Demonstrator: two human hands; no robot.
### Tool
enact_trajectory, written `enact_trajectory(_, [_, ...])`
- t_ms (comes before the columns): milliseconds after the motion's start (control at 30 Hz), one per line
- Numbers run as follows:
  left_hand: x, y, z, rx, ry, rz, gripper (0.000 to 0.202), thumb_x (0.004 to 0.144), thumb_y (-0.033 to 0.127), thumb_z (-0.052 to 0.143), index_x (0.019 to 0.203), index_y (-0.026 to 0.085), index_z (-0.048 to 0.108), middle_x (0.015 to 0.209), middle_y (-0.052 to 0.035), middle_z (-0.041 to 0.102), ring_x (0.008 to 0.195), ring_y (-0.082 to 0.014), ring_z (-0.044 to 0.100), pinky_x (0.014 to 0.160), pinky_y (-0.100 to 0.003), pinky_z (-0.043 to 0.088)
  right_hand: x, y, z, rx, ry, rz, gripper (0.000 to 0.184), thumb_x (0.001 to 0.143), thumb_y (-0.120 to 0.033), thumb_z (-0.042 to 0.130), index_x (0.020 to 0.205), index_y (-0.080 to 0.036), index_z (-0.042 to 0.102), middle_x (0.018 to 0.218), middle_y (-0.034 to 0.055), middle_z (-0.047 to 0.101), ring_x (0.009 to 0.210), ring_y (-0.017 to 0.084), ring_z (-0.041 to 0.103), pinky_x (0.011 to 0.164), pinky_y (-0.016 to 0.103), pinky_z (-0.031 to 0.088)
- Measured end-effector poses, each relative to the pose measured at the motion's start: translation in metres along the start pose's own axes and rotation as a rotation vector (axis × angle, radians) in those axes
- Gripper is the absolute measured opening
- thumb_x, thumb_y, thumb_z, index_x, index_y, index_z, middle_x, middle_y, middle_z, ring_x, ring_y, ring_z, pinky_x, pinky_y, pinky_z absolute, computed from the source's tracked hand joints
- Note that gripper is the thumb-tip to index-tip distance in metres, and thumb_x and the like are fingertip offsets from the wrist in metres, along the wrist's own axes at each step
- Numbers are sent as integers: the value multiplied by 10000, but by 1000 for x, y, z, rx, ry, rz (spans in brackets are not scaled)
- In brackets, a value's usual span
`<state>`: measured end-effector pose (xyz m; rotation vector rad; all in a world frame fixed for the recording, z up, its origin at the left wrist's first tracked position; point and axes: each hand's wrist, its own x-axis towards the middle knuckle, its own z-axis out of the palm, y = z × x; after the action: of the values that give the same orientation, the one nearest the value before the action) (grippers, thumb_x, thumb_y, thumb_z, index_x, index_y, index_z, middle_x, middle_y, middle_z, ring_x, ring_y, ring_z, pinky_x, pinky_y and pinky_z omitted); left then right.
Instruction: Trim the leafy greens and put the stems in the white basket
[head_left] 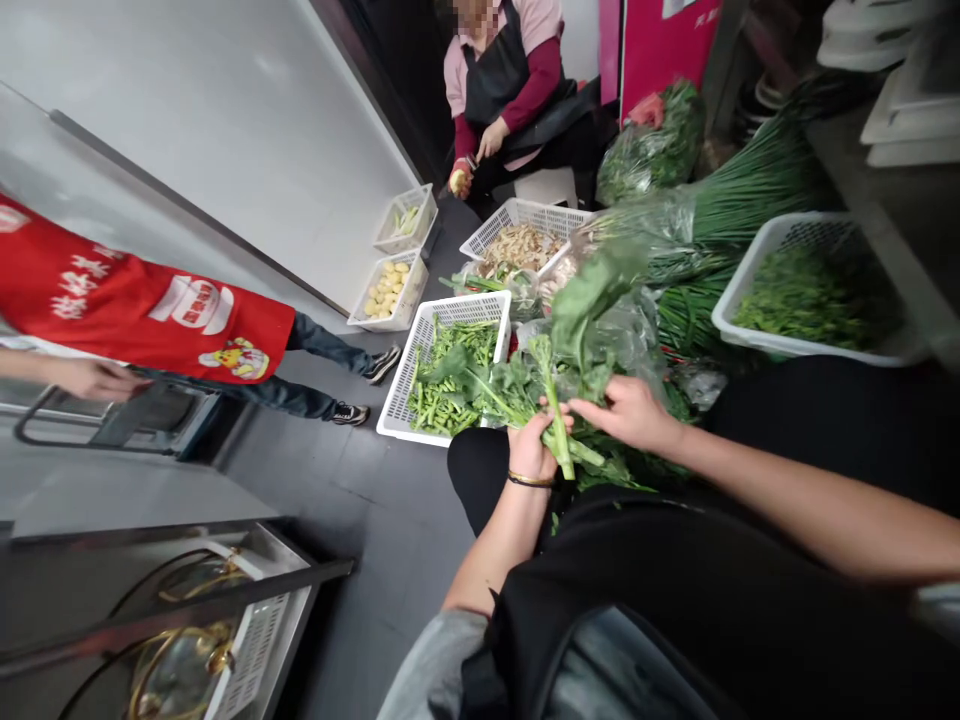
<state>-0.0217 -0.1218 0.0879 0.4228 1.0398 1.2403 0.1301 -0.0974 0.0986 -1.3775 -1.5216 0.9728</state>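
My left hand (531, 450) is closed around thick pale-green stalks of leafy greens (556, 420), their cut ends pointing toward me. Just to its right, my right hand (636, 415) is closed in a pinch at the leafy part of the same greens. A large leaf (592, 300), blurred by motion, rises above that hand. Under both hands, more dark leaves lie around my lap, partly hidden. A white basket (401, 395) of cut green pieces stands just beyond my left hand.
Baskets of peeled potatoes (387, 290), pale vegetable strips (406, 221) and mushrooms (523, 247) stand ahead. Long green stems (765, 190) and a tub of greens (806, 300) lie right. A seated co-worker (504, 90) peels something; a person in a red apron (187, 310) stands left.
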Motion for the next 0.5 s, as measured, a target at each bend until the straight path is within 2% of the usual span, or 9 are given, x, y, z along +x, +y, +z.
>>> enact_trajectory(33, [1, 4, -3, -36, -12, -26, 270, 557, 195, 718, 781, 113, 593, 683, -59, 659, 523, -112, 583, 518, -222, 446, -12, 7, -4, 2, -65, 21, 400, 705, -549, 588, 551, -201, 461, 479, 20, 549, 472, 136, 518, 464, 256, 379])
enact_trajectory(100, [1, 11, -11, -96, -75, -66, 230, 573, 194, 676, 773, 128, 583, 690, -54, 651, 515, -102, 557, 503, -219, 420, -31, 27, -18, 13, -340, 147, 408, 743, -568, 536, 565, -207, 472, 430, 4, 522, 399, 127, 479, 434, 263, 369])
enact_trajectory(167, [0, 13, -18, -123, -170, -100, 193, 589, 218, 637, 754, 142, 572, 659, -41, 625, 470, -91, 499, 477, -231, 383, -37, 48, -37, -63, -605, 231, 416, 677, -570, 618, 525, -212, 470, 361, -18, 450, 334, 116, 417, 390, 264, 330])
enact_trajectory(200, [-1, 13, -20, -114, -214, -117, 171, 599, 237, 620, 732, 145, 565, 633, -37, 604, 445, -86, 462, 466, -239, 361, -35, 54, -45, -119, -679, 232, 417, 607, -548, 691, 497, -212, 470, 347, -23, 425, 327, 113, 400, 378, 263, 309])
enact_trajectory(267, [-2, 9, -22, -67, -284, -159, 154, 628, 281, 588, 682, 142, 553, 590, -35, 561, 413, -77, 393, 451, -252, 323, -22, 54, -57, -179, -685, 196, 385, 529, -514, 757, 524, -206, 525, 407, -12, 477, 374, 120, 442, 390, 260, 314])
enact_trajectory(333, [-3, 5, -21, -22, -333, -189, 180, 644, 316, 575, 659, 137, 556, 566, -35, 532, 406, -76, 364, 446, -258, 298, -2, 37, -57, -50, -610, 165, 374, 617, -556, 686, 714, -204, 607, 574, 12, 599, 488, 140, 537, 449, 262, 381])
enact_trajectory(400, [-4, 1, -18, 29, -381, -214, 225, 647, 352, 587, 660, 128, 578, 522, -28, 499, 413, -86, 383, 456, -261, 308, 19, 12, -45, 177, -550, 147, 420, 723, -591, 569, 828, -186, 601, 641, 23, 634, 534, 146, 571, 492, 270, 426])
enact_trajectory(467, [-7, -1, -15, 85, -408, -200, 266, 644, 376, 618, 679, 112, 610, 488, -21, 479, 440, -104, 438, 480, -262, 347, 34, -9, -26, 281, -489, 146, 420, 750, -592, 539, 720, -173, 553, 527, 8, 578, 456, 132, 526, 469, 267, 409])
enact_trajectory(500, [-9, -2, -13, 105, -392, -163, 271, 639, 369, 640, 695, 105, 623, 487, -19, 485, 456, -110, 466, 494, -260, 368, 38, -16, -16, 254, -445, 143, 420, 756, -586, 540, 652, -180, 511, 473, -3, 538, 418, 120, 492, 454, 260, 388])
